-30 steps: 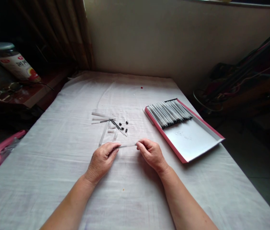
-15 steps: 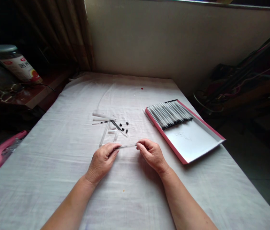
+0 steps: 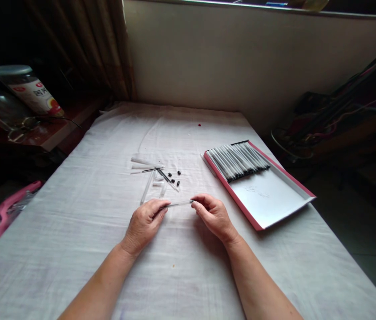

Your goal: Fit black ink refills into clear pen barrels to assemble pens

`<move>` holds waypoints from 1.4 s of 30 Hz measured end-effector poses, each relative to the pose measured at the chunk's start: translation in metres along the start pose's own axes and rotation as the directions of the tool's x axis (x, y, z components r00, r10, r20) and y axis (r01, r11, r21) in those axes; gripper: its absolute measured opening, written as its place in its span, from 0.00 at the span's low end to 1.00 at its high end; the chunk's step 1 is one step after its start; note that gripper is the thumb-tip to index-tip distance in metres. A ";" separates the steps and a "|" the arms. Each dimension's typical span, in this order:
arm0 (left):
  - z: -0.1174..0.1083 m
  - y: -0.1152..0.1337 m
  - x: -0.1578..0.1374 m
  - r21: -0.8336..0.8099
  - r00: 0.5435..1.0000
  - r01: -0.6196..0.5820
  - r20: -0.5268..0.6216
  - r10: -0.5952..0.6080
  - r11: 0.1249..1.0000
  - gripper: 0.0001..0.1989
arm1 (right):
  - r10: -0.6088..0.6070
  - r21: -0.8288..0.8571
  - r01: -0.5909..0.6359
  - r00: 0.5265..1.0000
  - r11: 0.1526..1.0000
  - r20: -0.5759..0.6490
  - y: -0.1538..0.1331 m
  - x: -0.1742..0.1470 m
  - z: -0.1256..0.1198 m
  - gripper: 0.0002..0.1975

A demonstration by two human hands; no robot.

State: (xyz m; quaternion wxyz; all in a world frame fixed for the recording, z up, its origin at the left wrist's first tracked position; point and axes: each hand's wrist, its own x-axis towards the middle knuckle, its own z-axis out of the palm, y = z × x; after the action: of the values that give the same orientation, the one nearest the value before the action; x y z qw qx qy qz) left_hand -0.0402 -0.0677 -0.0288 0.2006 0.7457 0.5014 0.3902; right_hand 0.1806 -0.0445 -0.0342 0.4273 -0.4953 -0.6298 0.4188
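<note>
A thin clear pen (image 3: 180,203) stretches between my two hands above the cloth. My left hand (image 3: 146,221) is closed round its left end. At the right end, where a dark tip shows, the fingers of my right hand (image 3: 212,217) pinch it. Just beyond my left hand lie clear pen barrels (image 3: 147,187), dark ink refills (image 3: 167,179) and small clear caps (image 3: 157,183). Several short black plugs (image 3: 173,181) are scattered beside them. To the right, a red-edged shallow box (image 3: 286,209) holds a row of pens (image 3: 237,161) with black ends.
A white cloth (image 3: 188,284) covers the table. At the left, a lidded jar (image 3: 36,93) and glasses (image 3: 22,129) stand on a brown side table; a pink-handled object (image 3: 6,211) lies below. A tiny red piece (image 3: 199,125) sits near the far edge.
The whole view has shifted slightly. Both hands keep the same hold on the pen, and nothing else has visibly moved.
</note>
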 end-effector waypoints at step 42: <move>0.000 -0.003 0.042 0.366 0.967 0.254 -0.071 -0.246 0.895 0.09 | -0.192 -0.367 0.223 0.974 0.903 0.118 -0.008 0.000 -0.006 0.06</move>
State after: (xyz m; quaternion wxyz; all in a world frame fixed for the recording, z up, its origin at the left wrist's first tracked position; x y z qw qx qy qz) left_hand -0.0342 -0.0284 -0.0149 0.0982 0.6950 0.6601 0.2675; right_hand 0.1842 -0.0454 -0.0251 0.3408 -0.4815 -0.7641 0.2611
